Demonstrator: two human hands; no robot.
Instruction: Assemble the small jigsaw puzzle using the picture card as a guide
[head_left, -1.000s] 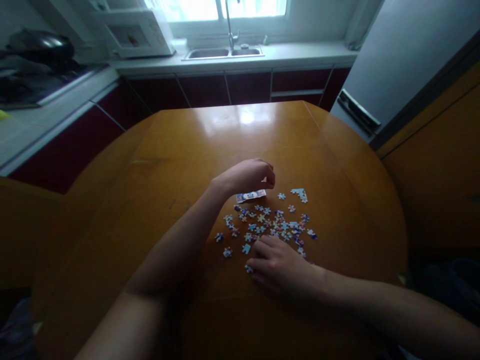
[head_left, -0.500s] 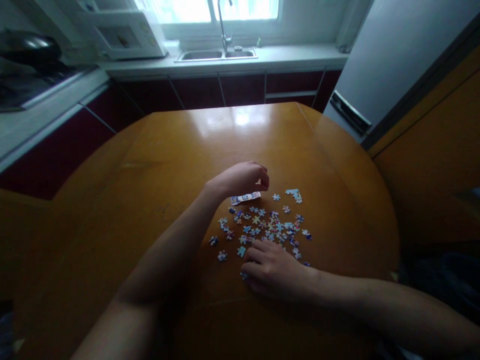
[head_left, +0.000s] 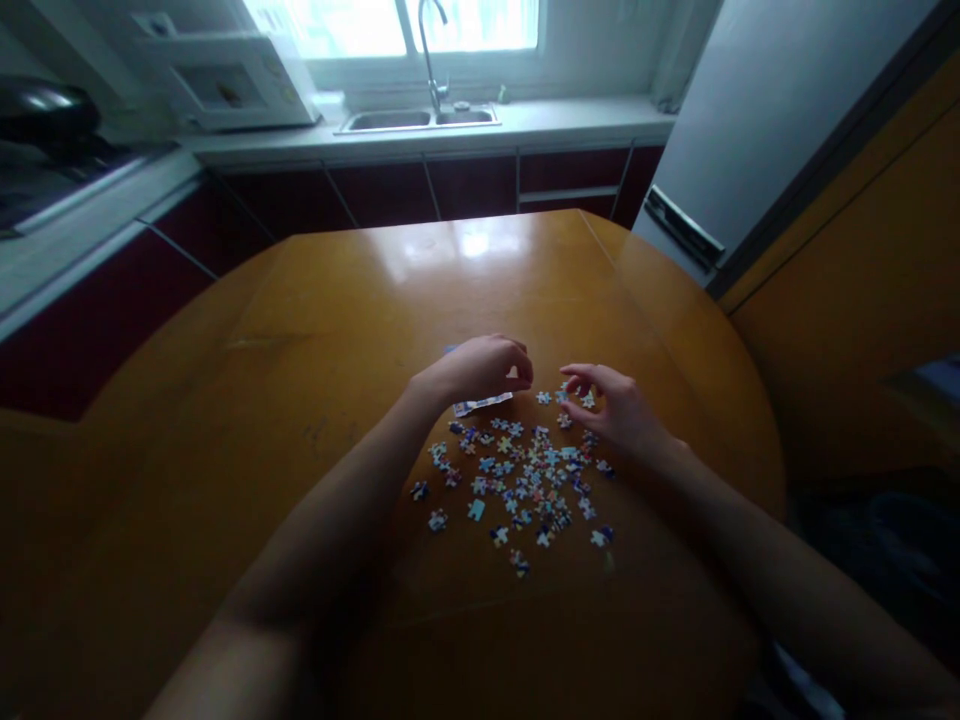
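My left hand (head_left: 491, 366) hovers above the far side of the puzzle heap, its fingers curled and closed. Whatever they hold, if anything, is hidden. Just below it shows a strip of a printed picture sheet (head_left: 482, 404); the hand covers the rest. To its right, my right hand (head_left: 611, 400) is open, thumb and forefinger apart, over a few joined light-blue jigsaw pieces (head_left: 562, 394) that it partly hides. A loose jigsaw piece (head_left: 544, 398) lies between the two hands. Many loose jigsaw pieces (head_left: 536, 470) are scattered nearer to me.
All of this rests on a large wooden table (head_left: 300, 320) with rounded sides. Beyond it are a counter with a sink (head_left: 390, 121), a microwave (head_left: 225, 85) and a dark pan (head_left: 45, 105) on a stove. A fridge (head_left: 780, 110) stands at the right.
My right hand has moved from the near edge of the pieces to the joined ones farther away, uncovering pieces there. My left hand stays nearly in place. The view has shifted slightly.
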